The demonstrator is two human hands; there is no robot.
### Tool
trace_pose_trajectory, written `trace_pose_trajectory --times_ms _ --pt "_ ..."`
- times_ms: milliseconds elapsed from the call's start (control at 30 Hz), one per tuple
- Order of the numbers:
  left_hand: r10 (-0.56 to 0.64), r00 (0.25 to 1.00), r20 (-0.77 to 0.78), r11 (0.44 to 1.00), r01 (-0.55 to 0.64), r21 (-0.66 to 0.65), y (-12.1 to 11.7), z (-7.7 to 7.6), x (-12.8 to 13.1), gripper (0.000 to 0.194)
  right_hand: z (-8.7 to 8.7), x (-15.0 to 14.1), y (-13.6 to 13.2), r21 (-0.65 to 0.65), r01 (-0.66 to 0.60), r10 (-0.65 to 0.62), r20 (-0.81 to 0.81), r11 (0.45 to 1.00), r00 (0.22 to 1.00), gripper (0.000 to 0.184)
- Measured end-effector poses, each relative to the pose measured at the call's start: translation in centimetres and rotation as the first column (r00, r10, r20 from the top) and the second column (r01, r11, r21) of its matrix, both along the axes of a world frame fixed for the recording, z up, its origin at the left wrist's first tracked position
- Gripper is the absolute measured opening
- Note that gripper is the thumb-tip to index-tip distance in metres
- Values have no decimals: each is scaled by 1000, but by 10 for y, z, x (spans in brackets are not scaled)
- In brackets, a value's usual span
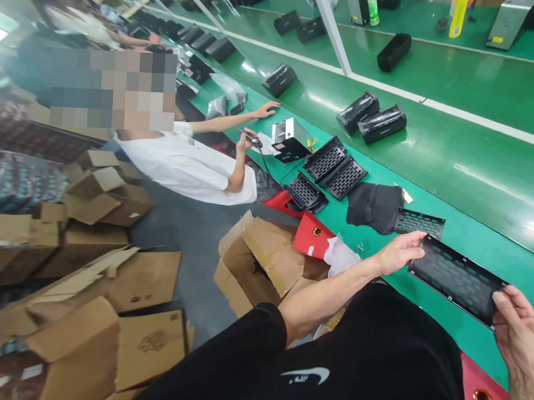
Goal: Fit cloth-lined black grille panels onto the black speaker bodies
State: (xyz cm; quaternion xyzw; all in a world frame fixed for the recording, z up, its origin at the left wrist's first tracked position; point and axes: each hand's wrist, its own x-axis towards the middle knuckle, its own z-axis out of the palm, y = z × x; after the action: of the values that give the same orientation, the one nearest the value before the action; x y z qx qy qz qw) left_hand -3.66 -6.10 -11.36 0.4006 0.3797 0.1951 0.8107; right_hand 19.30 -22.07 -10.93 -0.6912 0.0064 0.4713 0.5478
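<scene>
Between both hands I hold a black speaker grille panel (457, 280), with rows of slots showing through a dark sheet over its face. My left hand (401, 253) pinches its left end, thumb on top. At the opposite end my right hand (518, 320) grips the lower corner, thumb on the face. Just beyond the panel a slotted black grille (420, 222) lies on the green bench. Beside it is a pile of black cloth sheets (374, 207). Farther left rest more black grilles (344, 177), some of them stacked.
A co-worker in a white shirt (192, 166) sits at the bench (428, 196), holding a tool near a boxy device (292, 138). Black speaker housings (382, 122) stand on the green conveyor (465, 168). Open cardboard boxes (273, 248) fill the floor to the left.
</scene>
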Motion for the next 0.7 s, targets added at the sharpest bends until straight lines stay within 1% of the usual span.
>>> trace_pose_trajectory --times_ms 133,233,367,467,567,700 --pt "6 999 49 1000 -6 -11 0 -4 -1 46 -3 0 -1 -8 -1 0 -1 1000 1000 66" --pt "3 999 33 1000 -2 -12 0 -2 -1 45 -8 1 -5 -14 -11 11 -12 1000 1000 64" --pt "-14 1000 -11 1000 14 -20 0 -1 -2 45 -14 2 -9 9 -57 57 18 998 998 58" --pt "-14 1000 -22 1000 14 -24 0 -5 -2 47 -14 2 -9 9 -53 53 22 999 998 57" --pt "-13 999 -33 1000 13 -16 1 -9 -2 48 -12 2 -7 -8 -20 20 2 1000 1000 59" --pt "-37 999 -26 999 37 -11 3 -7 -2 51 -12 1 -4 -12 -16 15 -5 1000 1000 59"
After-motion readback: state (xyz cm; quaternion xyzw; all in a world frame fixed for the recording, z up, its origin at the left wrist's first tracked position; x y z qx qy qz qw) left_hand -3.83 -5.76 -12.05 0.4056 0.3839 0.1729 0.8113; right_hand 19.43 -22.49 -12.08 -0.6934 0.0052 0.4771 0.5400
